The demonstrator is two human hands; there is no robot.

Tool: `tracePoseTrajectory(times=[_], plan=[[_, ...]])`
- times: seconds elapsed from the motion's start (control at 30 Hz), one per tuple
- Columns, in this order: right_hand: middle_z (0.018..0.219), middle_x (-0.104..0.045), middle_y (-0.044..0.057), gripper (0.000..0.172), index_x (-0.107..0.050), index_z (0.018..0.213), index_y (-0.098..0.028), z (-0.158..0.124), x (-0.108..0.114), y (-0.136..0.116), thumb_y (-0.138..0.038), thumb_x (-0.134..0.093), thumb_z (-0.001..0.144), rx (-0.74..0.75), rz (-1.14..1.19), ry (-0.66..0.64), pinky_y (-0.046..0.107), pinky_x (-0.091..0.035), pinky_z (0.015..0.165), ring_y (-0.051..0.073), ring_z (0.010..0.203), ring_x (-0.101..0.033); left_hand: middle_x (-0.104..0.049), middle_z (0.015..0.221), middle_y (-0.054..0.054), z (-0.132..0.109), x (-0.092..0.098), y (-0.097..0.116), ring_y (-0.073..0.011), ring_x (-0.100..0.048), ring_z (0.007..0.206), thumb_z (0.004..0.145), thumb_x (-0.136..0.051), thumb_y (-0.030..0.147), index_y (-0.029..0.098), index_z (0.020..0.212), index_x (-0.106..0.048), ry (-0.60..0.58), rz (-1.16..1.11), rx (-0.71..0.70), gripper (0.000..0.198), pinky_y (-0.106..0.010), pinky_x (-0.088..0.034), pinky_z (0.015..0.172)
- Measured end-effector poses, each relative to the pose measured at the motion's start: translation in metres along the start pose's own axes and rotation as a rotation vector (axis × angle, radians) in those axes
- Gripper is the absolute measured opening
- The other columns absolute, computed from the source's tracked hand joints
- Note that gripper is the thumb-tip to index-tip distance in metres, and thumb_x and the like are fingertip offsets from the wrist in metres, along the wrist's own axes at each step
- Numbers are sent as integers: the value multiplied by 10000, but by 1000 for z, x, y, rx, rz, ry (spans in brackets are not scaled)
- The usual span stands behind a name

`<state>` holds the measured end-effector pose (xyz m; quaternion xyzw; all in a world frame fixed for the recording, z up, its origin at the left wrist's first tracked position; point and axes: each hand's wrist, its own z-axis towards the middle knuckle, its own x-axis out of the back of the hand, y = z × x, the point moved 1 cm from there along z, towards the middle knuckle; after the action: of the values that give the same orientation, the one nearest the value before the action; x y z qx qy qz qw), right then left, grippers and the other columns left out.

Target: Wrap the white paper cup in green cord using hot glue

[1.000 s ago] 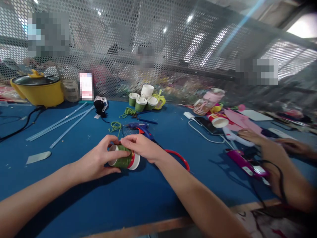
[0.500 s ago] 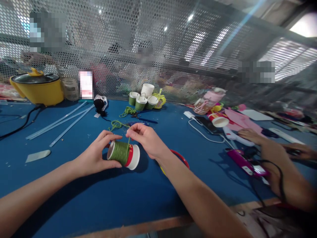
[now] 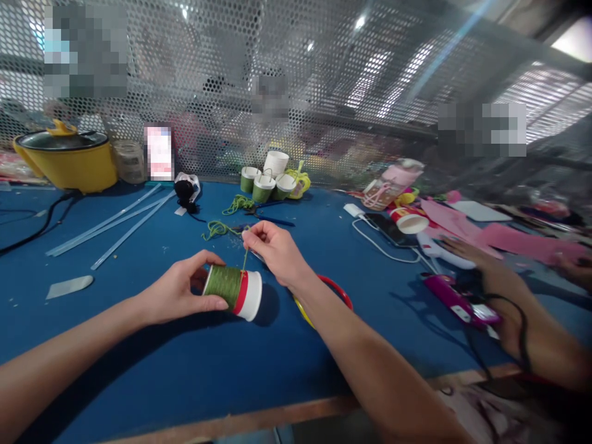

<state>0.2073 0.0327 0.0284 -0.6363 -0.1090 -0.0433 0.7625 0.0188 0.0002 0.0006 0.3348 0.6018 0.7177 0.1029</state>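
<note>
A paper cup (image 3: 250, 295) lies tilted on its side above the blue table, its wall partly wound with green yarn (image 3: 224, 285). A red band and a white end show on the unwound part. My left hand (image 3: 187, 288) is closed round the cup from the left, thumb along its near side. Pinched between the thumb and finger of my right hand (image 3: 268, 246) is the strand of green yarn, which runs taut down to the edge of the winding. Behind my hands lies a loose tangle of green yarn (image 3: 217, 230).
Several small green-wrapped cups (image 3: 264, 189) stand at the back beside yellow yarn (image 3: 300, 183) and pliers (image 3: 272, 219). Clear glue sticks (image 3: 124, 237) and a yellow pot (image 3: 69, 163) are left. Scissors with red and yellow handles (image 3: 340, 288) lie under my right forearm. A co-worker's arm (image 3: 513, 296) reaches in at right.
My right hand has drawn the yarn slightly up and away from the cup, so a longer strand shows. At right, the co-worker's far hand has moved, with pink material now beside it.
</note>
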Motion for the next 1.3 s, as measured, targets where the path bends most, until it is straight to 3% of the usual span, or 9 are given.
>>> tracePoseTrajectory(times=[0.5,0.93,1.3], plan=[[624,-570,-21,158,-502,665,-178,-4,-5,-3,-276,-592,749,-73,-93,-121,262,-402,597,109,587,-524,-525,1107,-102,-2,0,-1,-231,-557,1003,727,-704,330,195,1111,-454,92,199,-411,478,-327,-503,818],[647,-565,-11,192,-499,684,-180,-7,-4,-3,-341,-581,746,-99,-193,-187,239,-351,503,103,542,-470,-537,1140,-150,-6,4,3,-249,-526,1092,783,-657,324,175,1139,-431,138,482,-593,447,-392,-475,895],[632,-508,-23,231,-485,710,-173,-11,-3,-9,-384,-547,782,-110,-290,-275,234,-341,534,106,580,-442,-509,1180,-177,-6,2,4,-250,-522,1085,846,-579,282,163,1171,-413,174,634,-726,384,-407,-493,861]])
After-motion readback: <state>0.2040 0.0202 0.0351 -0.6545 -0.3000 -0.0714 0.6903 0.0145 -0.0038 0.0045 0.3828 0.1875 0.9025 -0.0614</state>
